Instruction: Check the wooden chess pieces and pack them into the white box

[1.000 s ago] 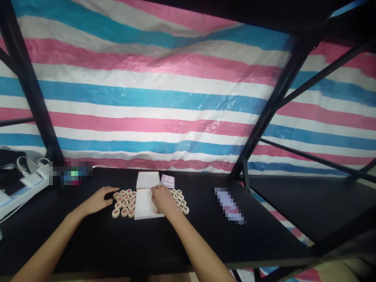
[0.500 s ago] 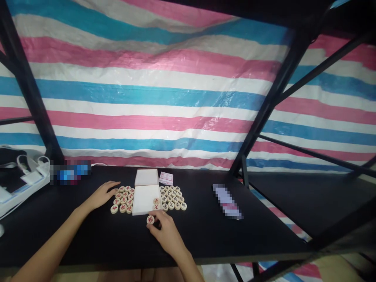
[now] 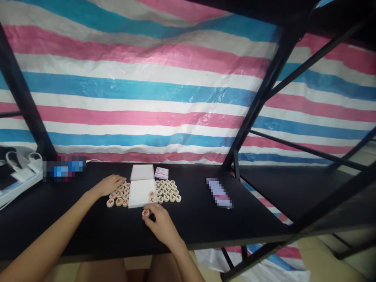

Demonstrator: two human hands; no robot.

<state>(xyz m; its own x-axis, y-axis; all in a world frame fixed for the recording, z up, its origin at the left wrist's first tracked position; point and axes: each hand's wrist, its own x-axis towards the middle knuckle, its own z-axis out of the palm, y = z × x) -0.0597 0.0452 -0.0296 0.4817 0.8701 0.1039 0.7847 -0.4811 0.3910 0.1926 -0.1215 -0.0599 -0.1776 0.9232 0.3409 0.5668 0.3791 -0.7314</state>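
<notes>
My right hand [image 3: 161,223] pinches a round Chinese chess piece [image 3: 145,212] with a red character, just in front of the open white box [image 3: 138,194]. Two red-marked pieces [image 3: 151,197] lie in the box at its front right corner. To the left of the box are rows of red pieces [image 3: 119,202]. My left hand [image 3: 110,185] reaches over the back of these rows, fingers stretched out; it covers some of them. Pieces with black characters [image 3: 168,192] stand in rows along the box's right side.
Behind the black pieces lies a folded pink-and-white paper [image 3: 161,173]. A blurred phone-like object [image 3: 219,193] rests on the black table [image 3: 205,223] to the right. At the left stand a white power strip [image 3: 20,184] with plugs and a blurred blue item [image 3: 66,169]. Black metal posts [image 3: 261,98] frame a striped sheet.
My left hand has moved from beside the red pieces to over their back rows. My right hand keeps its pinch on the piece in front of the box. The view has shifted slightly.
</notes>
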